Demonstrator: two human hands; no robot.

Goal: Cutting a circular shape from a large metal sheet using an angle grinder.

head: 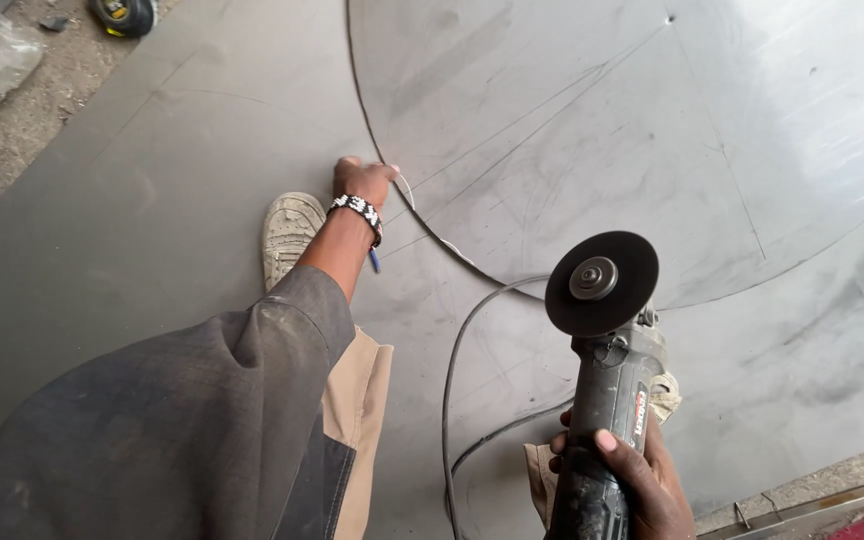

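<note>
The right hand (622, 480) has its grip closed around a grey angle grinder with a round black cutting disc (607, 330), raised above a large dark steel sheet (152, 200) on the floor. Ahead and left of that grip, the left hand (362, 180) presses on the curved cut edge of a circular steel plate (652, 130) lying over the sheet. A black power cable (452, 370) trails on the sheet just left of the grip; a worn pale shoe (287, 235) stands beside the left wrist.
</note>
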